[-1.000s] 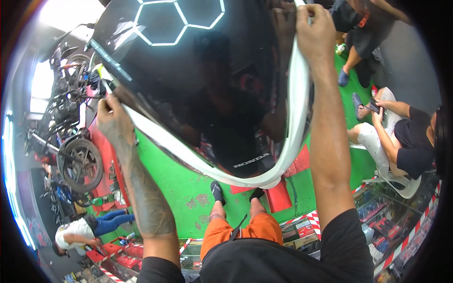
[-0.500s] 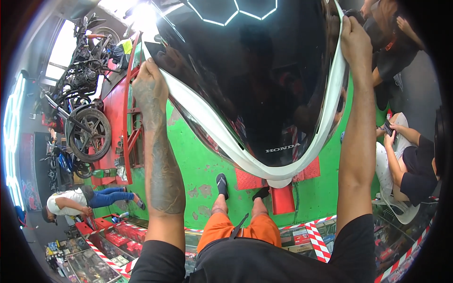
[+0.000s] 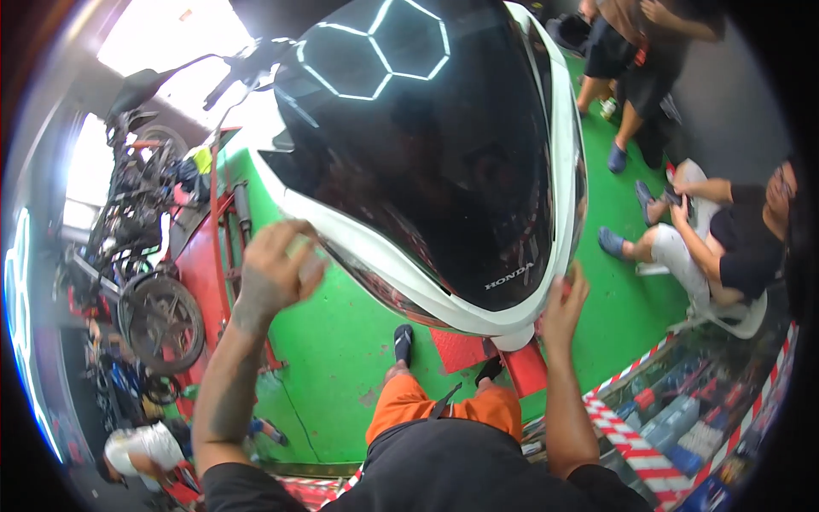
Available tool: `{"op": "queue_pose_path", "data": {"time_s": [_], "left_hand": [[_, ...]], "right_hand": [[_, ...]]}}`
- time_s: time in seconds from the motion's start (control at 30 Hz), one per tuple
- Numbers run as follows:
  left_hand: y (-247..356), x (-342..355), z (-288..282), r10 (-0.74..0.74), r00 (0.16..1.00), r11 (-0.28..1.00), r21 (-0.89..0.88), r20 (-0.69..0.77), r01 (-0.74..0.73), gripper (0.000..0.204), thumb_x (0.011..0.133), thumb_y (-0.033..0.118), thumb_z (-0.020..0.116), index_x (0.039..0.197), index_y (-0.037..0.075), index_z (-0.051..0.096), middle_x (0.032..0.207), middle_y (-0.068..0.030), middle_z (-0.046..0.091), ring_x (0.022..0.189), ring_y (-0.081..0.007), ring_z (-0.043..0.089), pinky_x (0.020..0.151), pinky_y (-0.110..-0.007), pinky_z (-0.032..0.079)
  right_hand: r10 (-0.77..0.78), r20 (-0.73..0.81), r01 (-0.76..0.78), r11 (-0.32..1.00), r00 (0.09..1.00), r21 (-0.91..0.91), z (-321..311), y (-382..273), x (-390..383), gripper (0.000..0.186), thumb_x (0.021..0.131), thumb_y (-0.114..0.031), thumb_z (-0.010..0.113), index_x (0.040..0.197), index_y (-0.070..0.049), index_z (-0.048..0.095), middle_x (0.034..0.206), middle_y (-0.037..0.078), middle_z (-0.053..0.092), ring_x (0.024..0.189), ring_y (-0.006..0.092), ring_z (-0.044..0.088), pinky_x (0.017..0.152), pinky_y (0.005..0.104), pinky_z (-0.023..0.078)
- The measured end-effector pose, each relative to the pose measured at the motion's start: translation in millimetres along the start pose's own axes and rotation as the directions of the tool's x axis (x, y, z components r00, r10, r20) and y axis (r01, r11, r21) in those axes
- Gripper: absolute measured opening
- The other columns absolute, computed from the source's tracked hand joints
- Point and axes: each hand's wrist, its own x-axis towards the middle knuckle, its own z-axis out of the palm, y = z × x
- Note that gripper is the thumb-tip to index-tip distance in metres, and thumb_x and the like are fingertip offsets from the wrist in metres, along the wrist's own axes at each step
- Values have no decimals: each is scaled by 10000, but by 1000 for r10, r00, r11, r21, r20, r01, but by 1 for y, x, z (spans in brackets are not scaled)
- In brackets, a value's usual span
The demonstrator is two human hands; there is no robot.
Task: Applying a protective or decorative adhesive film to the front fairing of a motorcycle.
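Have dropped left hand [image 3: 280,269] and right hand [image 3: 563,317] from upper white trim [image 3: 566,119] of black scooter front fairing [image 3: 426,188] since half a second ago. See left blurred, fingers bent, near fairing's left side; can't tell if pinching. See right with fingers parted, just beside lower right edge; can't tell contact. Have fairing straight ahead, above green floor [image 3: 328,388].

Your left hand [image 3: 280,269], slightly blurred, is hovering beside the white trim [image 3: 490,322] framing a glossy black panel [image 3: 418,179]; your right hand [image 3: 563,316] is hovering by the trim's lower right, above green floor [image 3: 631,290].
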Motion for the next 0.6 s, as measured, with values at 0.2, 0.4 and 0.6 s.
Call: {"op": "queue_pose_path", "data": {"time_s": [0.2, 0.4, 0.6], "left_hand": [[-25, 42, -1, 865, 450, 500, -324, 220, -803, 300, 912, 271, 633, 1202, 192, 625, 1398, -51, 613, 1378, -241, 535, 1157, -428, 428], [27, 103, 77, 955, -93, -54, -140, 281, -989, 588, 948, 405, 586, 1500, 242, 468, 1666, -64, 317, 1578, -239, 190, 1315, -493, 63], [70, 72, 106, 986, -88, -15, -444, 144, -896, 692, 918, 566, 568, 1530, 274, 427, 1678, -52, 291, 1576, -228, 199, 1307, -482, 122]], "right_hand": [[379, -137, -360, 922, 915, 145, 29, -35, -78, 572, 1025, -290, 656, 1489, -22, 453, 1316, 135, 495, 1169, 226, 542, 973, 364, 499], [464, -258, -414, 882, 848, 227, 41, -15, -75, 543, 945, -250, 773, 1371, -19, 531, 1175, 81, 602, 1100, 177, 570, 952, 319, 492], [518, -73, -394, 728, 852, 561, 33, -5, -66, 475, 887, -195, 835, 1253, -28, 583, 1046, 4, 585, 942, 116, 543, 862, 260, 463]]}}
